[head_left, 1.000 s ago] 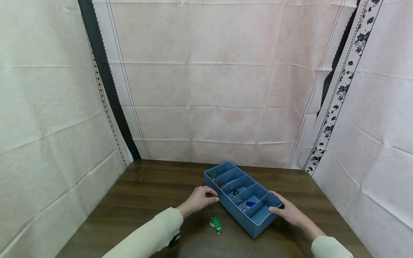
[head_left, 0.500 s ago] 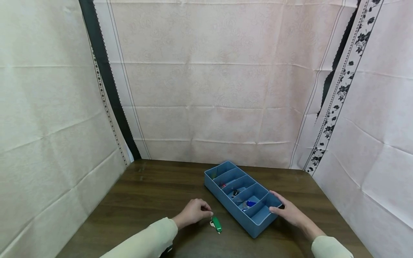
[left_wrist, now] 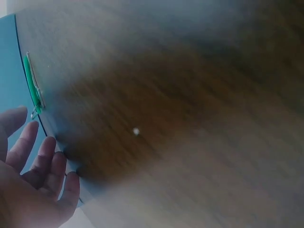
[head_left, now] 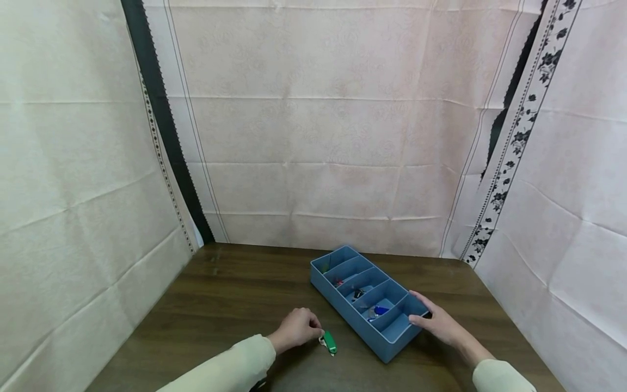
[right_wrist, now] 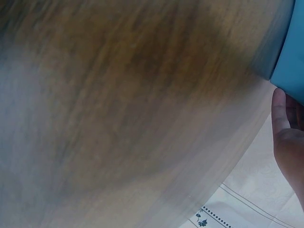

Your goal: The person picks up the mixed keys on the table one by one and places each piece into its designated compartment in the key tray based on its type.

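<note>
A small green keychain [head_left: 330, 342] with a metal ring and silvery parts lies on the table, left of the blue divided box [head_left: 352, 315]. My left hand [head_left: 296, 329] is beside it, fingertips right at its ring end. The left wrist view shows the fingers loosely bent and spread, thumb [left_wrist: 13, 119] and forefinger apart just below the keychain's ring. My right hand [head_left: 439, 322] grips the box's near right corner, thumb over the rim and fingers along the far side. In the right wrist view, a finger [right_wrist: 279, 107] lies against the box's lower edge.
Compartments of the box hold small items: a blue one [head_left: 380, 310], a black one [head_left: 358, 293], a red one [head_left: 339, 282] and something greenish at the far end. Pale cloth [head_left: 313, 136] hangs around the brown wooden table [head_left: 235, 294] at the back and sides.
My left hand has come away from the box's left side, down toward me, to the green keychain. The right hand and box have stayed put.
</note>
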Demonstrator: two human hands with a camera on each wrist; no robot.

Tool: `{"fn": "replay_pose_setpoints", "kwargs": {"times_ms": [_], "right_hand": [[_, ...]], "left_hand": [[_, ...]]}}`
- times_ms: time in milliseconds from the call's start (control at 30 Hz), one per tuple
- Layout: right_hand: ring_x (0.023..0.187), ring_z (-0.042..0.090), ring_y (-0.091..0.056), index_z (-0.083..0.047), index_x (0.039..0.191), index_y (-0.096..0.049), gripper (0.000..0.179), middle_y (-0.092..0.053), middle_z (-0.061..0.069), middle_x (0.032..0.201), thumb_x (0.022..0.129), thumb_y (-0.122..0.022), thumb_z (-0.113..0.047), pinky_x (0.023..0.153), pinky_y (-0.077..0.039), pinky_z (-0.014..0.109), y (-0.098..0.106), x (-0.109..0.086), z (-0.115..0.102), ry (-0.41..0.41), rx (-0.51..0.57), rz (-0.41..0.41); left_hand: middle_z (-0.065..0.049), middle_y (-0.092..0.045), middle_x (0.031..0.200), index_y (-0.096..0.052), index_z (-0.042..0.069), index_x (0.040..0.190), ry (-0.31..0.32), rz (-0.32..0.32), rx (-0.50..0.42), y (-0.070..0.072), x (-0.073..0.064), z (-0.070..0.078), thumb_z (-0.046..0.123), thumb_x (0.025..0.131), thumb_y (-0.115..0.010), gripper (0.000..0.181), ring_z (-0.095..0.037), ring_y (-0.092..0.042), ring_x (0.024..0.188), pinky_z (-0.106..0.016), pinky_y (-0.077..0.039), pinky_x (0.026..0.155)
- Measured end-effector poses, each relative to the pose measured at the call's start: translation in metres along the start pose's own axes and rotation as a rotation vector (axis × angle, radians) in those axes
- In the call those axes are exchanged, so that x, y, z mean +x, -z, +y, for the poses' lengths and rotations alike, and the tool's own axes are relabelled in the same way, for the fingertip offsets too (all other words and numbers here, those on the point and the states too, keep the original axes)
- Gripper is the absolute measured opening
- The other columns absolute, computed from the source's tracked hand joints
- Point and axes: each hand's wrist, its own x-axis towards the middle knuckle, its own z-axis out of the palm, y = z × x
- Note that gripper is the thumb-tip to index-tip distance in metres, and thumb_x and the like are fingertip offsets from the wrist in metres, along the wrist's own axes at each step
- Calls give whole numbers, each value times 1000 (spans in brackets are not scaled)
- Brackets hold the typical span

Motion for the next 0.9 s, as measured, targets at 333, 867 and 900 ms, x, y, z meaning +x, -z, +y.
{"fn": "replay_pose_setpoints", "kwargs": {"times_ms": [333, 867, 900], "right_hand": [[140, 54, -22, -13, 157, -24, 73, -24, 29, 156, 99, -61, -35, 103, -22, 73, -1, 0, 0, 0, -3, -2], [141, 54, -21, -15, 157, -24, 74, -24, 29, 157, 98, -62, -37, 103, -22, 74, 0, 0, -2, -25, 1, -4], [141, 54, -21, -15, 157, -24, 74, -24, 29, 157, 98, -62, -37, 103, -22, 74, 0, 0, -2, -25, 2, -4]], "left_hand": [[15, -59, 74, -78, 18, 74, -6, 34, 68, -8, 3, 1, 21, 82, -79, 8, -4, -50, 73, -27, -43, 66], [14, -56, 78, -77, 20, 77, -38, 36, 16, -1, 9, 5, 17, 85, -75, 9, -4, -50, 74, -26, -43, 67], [13, -56, 78, -77, 19, 77, -48, 42, 12, 1, 10, 6, 17, 85, -75, 9, -4, -50, 75, -26, -43, 67]]}}
